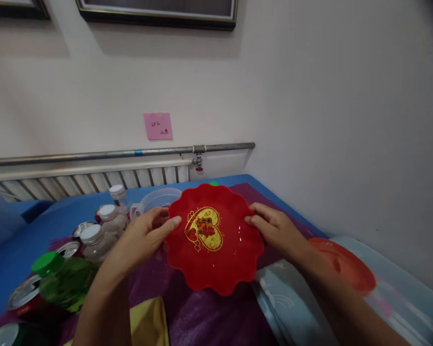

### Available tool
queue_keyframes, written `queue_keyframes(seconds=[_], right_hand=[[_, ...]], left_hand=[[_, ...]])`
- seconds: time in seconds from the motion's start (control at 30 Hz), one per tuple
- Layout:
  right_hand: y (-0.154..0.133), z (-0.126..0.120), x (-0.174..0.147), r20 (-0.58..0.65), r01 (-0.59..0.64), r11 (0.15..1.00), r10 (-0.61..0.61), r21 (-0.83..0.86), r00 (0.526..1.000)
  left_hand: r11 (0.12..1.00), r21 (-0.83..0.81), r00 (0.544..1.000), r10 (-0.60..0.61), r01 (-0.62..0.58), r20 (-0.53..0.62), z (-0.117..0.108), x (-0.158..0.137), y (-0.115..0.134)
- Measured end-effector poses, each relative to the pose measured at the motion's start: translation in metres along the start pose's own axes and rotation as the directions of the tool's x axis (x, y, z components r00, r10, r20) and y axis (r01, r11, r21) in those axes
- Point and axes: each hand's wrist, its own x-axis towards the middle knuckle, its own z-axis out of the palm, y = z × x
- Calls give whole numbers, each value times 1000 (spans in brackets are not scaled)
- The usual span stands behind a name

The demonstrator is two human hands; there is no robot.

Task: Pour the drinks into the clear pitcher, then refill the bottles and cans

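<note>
A red plate [234, 250] with a scalloped rim and a gold heart print is held up in the middle of the view, its inner face toward me. My left hand [144, 238] grips its left edge, thumb on the front and fingers behind. At the upper right edge, my right hand [272, 223] pinches the rim in the same way. Below the plate lies a purple cloth [202, 317]. Partly hidden behind the plate and my left hand is a clear plastic tub [160, 196].
Several bottles and cans stand at the left, among them a green-capped bottle [63, 278] and a white-capped jar [95, 242]. A yellow cloth [149, 319] lies in front. To the right, an orange-red plate [346, 264] rests on light-blue fabric [400, 288]. A radiator [94, 180] lines the wall.
</note>
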Motion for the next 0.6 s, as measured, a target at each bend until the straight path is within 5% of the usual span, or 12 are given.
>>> queue_keyframes(seconds=[0.1, 0.2, 0.37, 0.6], right_hand=[[-12, 2, 19, 34, -16, 999, 15, 49, 999], [-23, 9, 40, 12, 6, 999, -7, 49, 1000], [-36, 28, 57, -133, 191, 969, -171, 156, 976], [-37, 63, 69, -169, 251, 911, -205, 328, 964]], left_hand=[[984, -176, 997, -28, 41, 78, -1, 4, -11], [952, -298, 997, -64, 72, 39, -5, 9, -17], [894, -447, 971, -86, -24, -225, -22, 16, -20], [913, -376, 830, -80, -162, -552, -50, 30, -39]])
